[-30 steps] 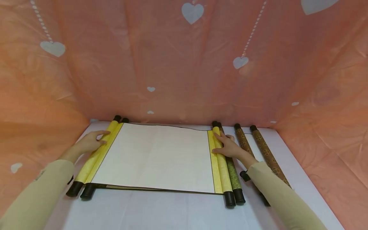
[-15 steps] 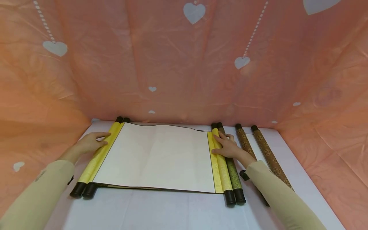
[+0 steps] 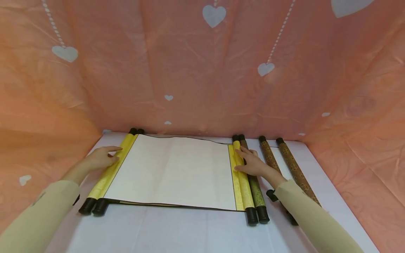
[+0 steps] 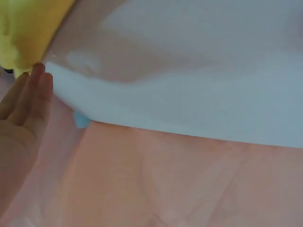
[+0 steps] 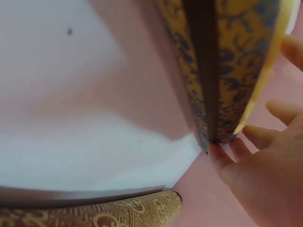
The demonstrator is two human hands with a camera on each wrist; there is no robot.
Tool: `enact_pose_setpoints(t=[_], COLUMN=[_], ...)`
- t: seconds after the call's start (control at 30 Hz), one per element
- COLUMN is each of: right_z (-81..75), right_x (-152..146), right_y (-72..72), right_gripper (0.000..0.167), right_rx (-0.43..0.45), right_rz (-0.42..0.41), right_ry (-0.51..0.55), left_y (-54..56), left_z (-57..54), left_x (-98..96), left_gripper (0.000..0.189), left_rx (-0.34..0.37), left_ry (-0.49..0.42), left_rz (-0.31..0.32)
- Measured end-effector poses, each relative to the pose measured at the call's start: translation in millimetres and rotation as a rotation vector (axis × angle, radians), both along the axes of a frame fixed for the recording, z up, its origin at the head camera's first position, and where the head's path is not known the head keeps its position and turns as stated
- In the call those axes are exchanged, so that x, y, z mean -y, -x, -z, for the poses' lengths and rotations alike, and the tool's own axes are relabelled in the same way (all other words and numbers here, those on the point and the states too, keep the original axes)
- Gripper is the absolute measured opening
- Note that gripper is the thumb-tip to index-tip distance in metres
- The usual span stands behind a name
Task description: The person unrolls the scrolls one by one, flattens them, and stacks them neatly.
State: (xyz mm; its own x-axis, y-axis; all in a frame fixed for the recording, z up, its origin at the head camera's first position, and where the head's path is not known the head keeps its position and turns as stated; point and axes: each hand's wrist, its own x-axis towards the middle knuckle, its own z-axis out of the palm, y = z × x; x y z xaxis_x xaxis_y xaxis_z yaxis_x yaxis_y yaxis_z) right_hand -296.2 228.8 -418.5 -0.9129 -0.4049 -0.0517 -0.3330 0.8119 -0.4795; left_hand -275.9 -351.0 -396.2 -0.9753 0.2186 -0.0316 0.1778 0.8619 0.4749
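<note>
One white scroll (image 3: 177, 172) between left hand (image 3: 100, 158) and right hand (image 3: 253, 165), thumbs and fingers apart, touching yellow rollers (image 3: 104, 179), rollers at left hand closer together than a second ago.

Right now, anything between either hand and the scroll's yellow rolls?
Nothing visible. In the head view, the left hand touches the left yellow roll, and the right hand touches the right yellow roll. The green roll lies alongside the right yellow roll; the right hand reaches across it, apparently unblocked.
</note>
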Motion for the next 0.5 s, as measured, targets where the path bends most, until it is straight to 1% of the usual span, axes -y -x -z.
enact_pose_setpoints(t=[0.1,0.2,0.37,0.43,0.5], right_z=[-3.0,-7.6,-16.8,-20.1,-22.4], right_x=[-2.0,-4.4,-11.4,-16.6,-23.7], right_y=[-6.9,-15.6,-32.4,-39.4,-46.0], right_gripper=[0.076,0.075,0.073,0.071,0.069], right_rx=[-0.01,-0.033,-0.131,-0.18,-0.226], right_rz=[-0.01,-0.01,-0.006,0.011,0.042], right_ry=[0.036,0.092,0.202,0.254,0.315], left_y=[-4.6,-8.1,-14.6,-17.7,-20.1], left_z=[-4.6,-9.5,-15.6,-18.0,-19.8], left_x=[-8.8,-20.6,-46.8,-61.3,-78.4], left_gripper=[0.051,0.053,0.054,0.054,0.052], left_rx=[-0.021,-0.046,-0.101,-0.152,-0.212], left_ry=[0.0,-0.001,-0.047,-0.074,-0.126], left_rz=[0.017,0.02,0.029,0.056,0.084])
